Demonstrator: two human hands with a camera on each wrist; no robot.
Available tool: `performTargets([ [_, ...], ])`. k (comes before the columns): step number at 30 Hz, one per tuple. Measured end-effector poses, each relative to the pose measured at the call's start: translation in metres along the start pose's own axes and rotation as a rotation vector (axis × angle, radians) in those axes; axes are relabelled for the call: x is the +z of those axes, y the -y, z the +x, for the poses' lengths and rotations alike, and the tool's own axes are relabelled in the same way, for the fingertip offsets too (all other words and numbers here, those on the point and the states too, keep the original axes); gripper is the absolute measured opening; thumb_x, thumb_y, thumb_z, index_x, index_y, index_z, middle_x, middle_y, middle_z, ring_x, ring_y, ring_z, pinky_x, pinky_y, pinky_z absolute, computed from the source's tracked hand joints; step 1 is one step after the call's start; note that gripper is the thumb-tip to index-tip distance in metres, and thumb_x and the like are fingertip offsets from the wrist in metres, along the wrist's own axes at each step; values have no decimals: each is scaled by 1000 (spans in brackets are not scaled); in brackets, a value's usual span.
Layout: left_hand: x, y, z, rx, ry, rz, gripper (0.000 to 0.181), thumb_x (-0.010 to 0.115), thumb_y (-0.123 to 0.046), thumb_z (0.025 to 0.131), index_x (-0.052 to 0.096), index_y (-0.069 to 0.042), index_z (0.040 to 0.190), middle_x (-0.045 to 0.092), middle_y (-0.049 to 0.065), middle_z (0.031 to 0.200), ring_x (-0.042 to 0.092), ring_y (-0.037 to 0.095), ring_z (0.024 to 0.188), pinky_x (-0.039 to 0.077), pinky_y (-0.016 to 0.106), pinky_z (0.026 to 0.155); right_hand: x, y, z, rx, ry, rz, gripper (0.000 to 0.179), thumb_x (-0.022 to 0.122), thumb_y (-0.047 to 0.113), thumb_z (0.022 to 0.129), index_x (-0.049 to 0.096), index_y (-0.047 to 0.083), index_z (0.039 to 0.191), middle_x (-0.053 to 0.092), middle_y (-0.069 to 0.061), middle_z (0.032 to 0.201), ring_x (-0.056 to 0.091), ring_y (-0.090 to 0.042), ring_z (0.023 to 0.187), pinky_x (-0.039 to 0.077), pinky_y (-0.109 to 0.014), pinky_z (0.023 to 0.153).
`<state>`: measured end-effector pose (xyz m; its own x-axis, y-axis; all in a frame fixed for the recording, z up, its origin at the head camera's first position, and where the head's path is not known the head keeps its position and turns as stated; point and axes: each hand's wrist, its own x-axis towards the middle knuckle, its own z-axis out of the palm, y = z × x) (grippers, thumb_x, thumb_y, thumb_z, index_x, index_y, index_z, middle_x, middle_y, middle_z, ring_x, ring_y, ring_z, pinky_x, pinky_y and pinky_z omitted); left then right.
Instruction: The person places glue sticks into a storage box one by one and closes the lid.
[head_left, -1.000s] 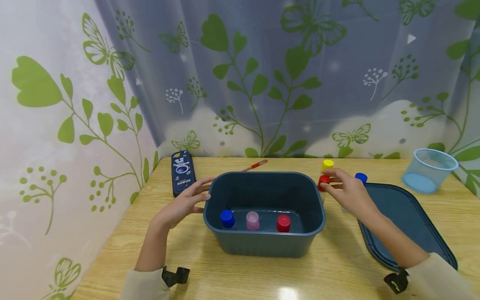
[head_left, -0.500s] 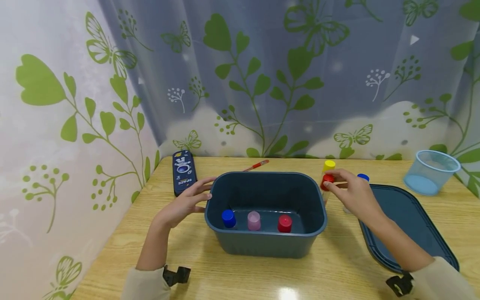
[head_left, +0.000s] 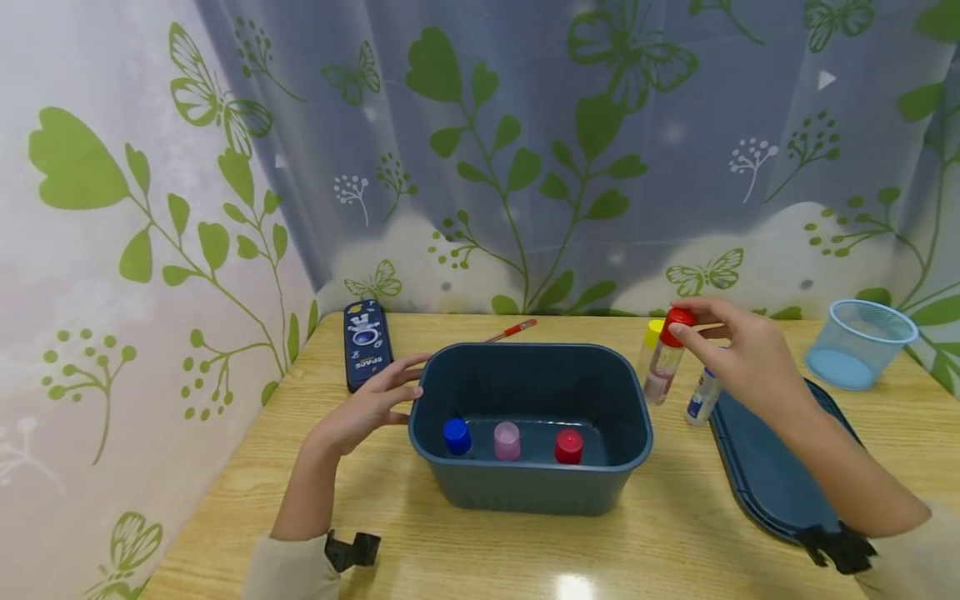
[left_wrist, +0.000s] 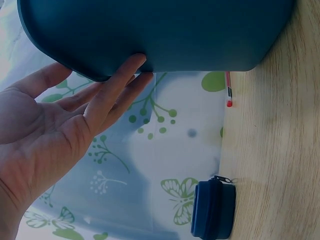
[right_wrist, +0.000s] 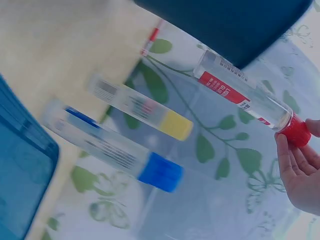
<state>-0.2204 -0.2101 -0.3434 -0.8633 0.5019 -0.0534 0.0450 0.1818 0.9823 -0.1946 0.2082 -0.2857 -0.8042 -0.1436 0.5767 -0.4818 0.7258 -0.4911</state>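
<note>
In the head view, right of the bin [head_left: 528, 487], the right hand [head_left: 738, 350] hides most of the cap on the blue-capped bottle [head_left: 702, 400], and the red-capped bottle [head_left: 666, 360] covers part of the yellow-capped bottle [head_left: 650, 342]. Behind the bin, one end of the red pen [head_left: 517, 330] is hidden. The right wrist view blurs the blue-capped bottle's print.

This looks like a study corner in a home. A curtain [head_left: 517, 192] printed with green leaves and butterflies hangs along the far edge of a wood-grain table [head_left: 465, 554]. Small things say the same: an astronaut pencil case [head_left: 367, 346] marked SPACE at the far left corner, a red pen [head_left: 517, 329] by the far edge, a red-capped glue bottle [right_wrist: 240, 92], and a light-blue mesh basket [head_left: 861, 346] near the far right corner.
</note>
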Motion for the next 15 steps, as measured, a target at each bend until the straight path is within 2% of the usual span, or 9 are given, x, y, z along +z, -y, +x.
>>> performTargets([
  [4,0,0,0,1,2,4,53,44,-18,98,21,-10,145,19,20,146,23,39,130,37,53,92,-11,10,8,-67,-55,2,28,65,8,86,62,0,112,65,-17,91,64,-31,77,39,-4,61],
  [7,0,0,0,2,3,4,53,43,-18,98,22,-10,145,19,20,146,23,39,130,37,53,92,-19,17,14,-98,-80,5,27,65,7,85,62,0,111,66,-16,90,63,-8,76,39,-4,63],
  [9,0,0,0,4,4,3,52,43,-17,98,22,-10,145,19,20,146,23,39,130,37,53,92,-23,23,18,-111,-90,11,27,65,7,85,63,1,111,66,-15,90,56,8,75,40,-6,61],
  [11,0,-1,0,4,6,1,52,43,-17,98,22,-10,145,19,19,146,23,39,130,37,53,92,-27,29,20,-117,-93,22,27,65,8,85,64,2,111,66,-13,89,50,17,74,41,-8,58],
  [15,0,-2,0,4,9,-1,53,43,-18,98,22,-9,145,19,19,146,23,39,130,37,53,92,-30,40,24,-100,-78,41,27,66,13,86,64,7,112,65,-8,90,52,15,74,41,-13,54],
])
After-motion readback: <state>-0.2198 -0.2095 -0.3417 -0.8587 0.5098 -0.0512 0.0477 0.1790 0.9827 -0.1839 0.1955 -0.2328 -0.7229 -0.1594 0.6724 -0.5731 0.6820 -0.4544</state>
